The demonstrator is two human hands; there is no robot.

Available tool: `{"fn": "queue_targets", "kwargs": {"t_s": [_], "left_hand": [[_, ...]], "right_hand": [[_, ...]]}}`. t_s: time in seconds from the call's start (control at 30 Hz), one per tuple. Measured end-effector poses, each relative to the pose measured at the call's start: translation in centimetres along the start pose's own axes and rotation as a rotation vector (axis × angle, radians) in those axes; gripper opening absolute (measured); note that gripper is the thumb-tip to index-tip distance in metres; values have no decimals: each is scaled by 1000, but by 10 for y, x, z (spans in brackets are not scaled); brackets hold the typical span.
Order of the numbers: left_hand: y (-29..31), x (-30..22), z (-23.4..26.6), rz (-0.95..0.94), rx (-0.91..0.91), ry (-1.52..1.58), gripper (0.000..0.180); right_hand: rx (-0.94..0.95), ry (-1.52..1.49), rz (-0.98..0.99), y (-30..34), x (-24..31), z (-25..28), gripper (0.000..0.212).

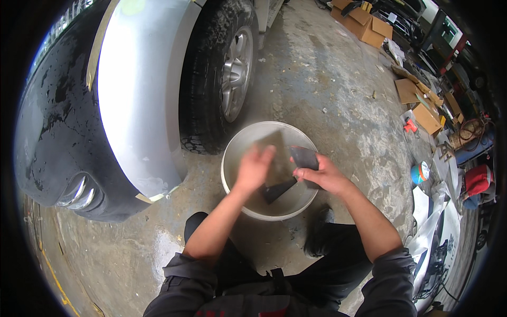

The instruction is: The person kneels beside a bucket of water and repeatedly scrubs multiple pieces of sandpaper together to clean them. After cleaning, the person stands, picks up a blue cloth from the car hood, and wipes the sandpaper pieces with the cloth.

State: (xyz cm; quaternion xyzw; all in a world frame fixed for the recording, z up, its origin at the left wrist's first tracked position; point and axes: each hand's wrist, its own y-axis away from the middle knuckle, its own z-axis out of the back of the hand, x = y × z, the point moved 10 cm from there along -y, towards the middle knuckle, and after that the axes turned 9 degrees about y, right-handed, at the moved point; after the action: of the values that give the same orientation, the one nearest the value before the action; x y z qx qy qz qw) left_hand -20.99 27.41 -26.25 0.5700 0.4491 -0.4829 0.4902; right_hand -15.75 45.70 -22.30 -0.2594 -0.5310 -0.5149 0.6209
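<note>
One dark sheet (304,157) in right fingers (307,173) slants lengthwise, forward-left.

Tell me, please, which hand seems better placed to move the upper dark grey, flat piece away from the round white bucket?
Probably the right hand: it grips the upper dark grey flat piece. The left hand, seen over the bucket, is motion-blurred, so its hold is unclear.

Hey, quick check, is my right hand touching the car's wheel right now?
No, the right hand grips a dark flat piece over the white bucket, clear of the wheel.
</note>
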Motion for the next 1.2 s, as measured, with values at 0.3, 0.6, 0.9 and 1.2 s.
{"fn": "queue_targets", "kwargs": {"t_s": [0.3,0.6,0.9,1.2], "left_hand": [[-15,43,-6,181,123,285,23],[54,-2,-91,311,267,990,33],[35,-45,-77,240,174,1096,25],[26,-45,-44,-313,112,-260,42]], "right_hand": [[-259,548,279,5,13,31,32],[-275,-750,-189,-6,-25,52,52],[-215,-572,-324,-6,-55,-1,41],[-693,982,608,20,47,22,21]]}}
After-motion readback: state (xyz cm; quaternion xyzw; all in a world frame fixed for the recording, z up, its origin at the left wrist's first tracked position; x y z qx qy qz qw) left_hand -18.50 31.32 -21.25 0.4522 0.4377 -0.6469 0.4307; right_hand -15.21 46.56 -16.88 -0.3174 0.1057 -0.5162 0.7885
